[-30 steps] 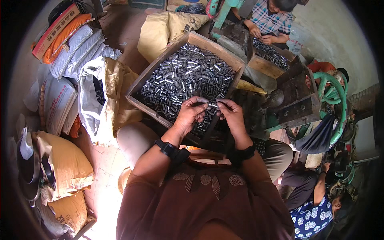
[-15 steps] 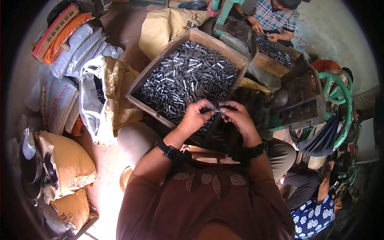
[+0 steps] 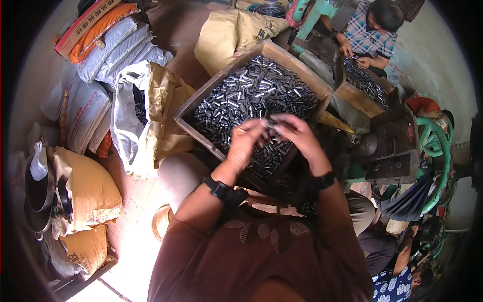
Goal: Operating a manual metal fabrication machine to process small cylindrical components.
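Note:
My left hand and my right hand meet above the near part of a wooden box. The box is heaped with short, shiny and dark metal tubes. Between my fingertips is a small dark metal piece, smeared by motion, so its exact kind does not show. My left thumb and fingers are pinched at its left side. From the right, my right fingers close on it, blurred. Dark bands circle both my wrists.
An open white sack and filled tan sacks stand to the left. A yellowish sack lies behind the box. At the far right a co-worker handles pieces over another wooden box. A green hose hangs right.
The whole view has shifted, so the surroundings sit further right and lower. My hands stay together but now move quickly, and the fingers have blurred, the right hand's more stretched.

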A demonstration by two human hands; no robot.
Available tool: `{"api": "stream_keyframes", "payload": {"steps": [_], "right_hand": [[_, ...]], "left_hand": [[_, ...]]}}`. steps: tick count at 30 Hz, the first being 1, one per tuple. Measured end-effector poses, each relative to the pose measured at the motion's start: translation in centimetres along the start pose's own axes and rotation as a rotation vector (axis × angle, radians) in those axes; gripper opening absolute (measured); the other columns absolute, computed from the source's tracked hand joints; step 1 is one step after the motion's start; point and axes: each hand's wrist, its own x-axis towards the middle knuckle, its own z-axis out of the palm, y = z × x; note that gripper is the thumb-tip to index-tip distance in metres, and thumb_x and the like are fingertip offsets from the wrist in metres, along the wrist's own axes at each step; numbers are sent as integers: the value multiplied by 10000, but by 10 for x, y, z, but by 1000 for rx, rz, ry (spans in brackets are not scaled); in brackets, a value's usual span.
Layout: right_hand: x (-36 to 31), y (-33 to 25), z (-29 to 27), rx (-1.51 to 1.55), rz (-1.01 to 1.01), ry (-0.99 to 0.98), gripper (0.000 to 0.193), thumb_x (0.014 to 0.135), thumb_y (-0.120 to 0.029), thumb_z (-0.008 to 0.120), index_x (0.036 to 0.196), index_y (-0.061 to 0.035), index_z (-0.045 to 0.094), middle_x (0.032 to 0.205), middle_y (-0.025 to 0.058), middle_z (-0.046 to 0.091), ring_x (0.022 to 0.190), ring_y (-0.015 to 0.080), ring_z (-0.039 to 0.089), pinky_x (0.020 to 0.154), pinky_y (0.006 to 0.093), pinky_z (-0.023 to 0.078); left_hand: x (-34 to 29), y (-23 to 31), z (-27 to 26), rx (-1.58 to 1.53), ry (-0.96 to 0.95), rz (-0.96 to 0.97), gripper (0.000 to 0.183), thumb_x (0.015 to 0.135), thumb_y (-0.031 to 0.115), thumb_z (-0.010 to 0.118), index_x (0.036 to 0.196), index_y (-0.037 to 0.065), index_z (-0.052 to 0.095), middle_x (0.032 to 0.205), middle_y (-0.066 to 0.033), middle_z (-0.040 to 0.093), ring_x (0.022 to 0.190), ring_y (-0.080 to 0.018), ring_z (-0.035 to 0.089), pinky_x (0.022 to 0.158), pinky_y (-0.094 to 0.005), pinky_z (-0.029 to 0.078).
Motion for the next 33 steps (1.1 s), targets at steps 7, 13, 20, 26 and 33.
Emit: {"api": "stream_keyframes", "payload": {"steps": [7, 13, 20, 26, 33], "right_hand": [[98, 45, 70, -1267, -542, -139, 410, 650, -206, 659, 1042, -129, 568, 1231, 72, 457, 1190, 285, 360, 983, 406, 292], [71, 54, 36, -1239, -565, -194, 387, 689, -158, 640, 1067, -139, 558, 1248, 55, 439, 1190, 275, 364, 963, 399, 329], [2, 44, -30, -997, -361, -11, 308, 755, -153, 622, 1063, -152, 603, 1169, 48, 542, 1123, 268, 455, 937, 337, 379], [-19, 41, -29, -986, -209, 299, 178, 758, -158, 613, 928, -111, 634, 865, 80, 612, 857, 263, 569, 758, 340, 460], [1, 39, -13, -1076, -265, 353, 102, 767, -172, 597, 839, -102, 618, 791, 90, 587, 795, 265, 566, 669, 369, 464]], "left_hand": [[26, 38, -42, -340, 357, 202, 209, 868, 184, 343, 888, 37, 491, 844, -97, 558, 705, -198, 546, 572, -307, 454], [24, 43, -35, -368, 370, 145, 229, 860, 124, 301, 896, 4, 492, 814, -126, 563, 656, -199, 561, 498, -296, 472], [22, 32, -27, -123, 291, -10, 168, 911, 147, 401, 897, 17, 507, 724, -74, 564, 524, -143, 548, 371, -231, 432], [24, 8, -34, 694, 219, 80, 184, 869, 96, 431, 923, 2, 580, 629, -78, 558, 501, -124, 550, 378, -275, 424], [26, -4, -35, 1206, 135, 289, 158, 759, 95, 530, 872, 23, 614, 791, -199, 608, 797, -359, 587, 704, -410, 468]]}}
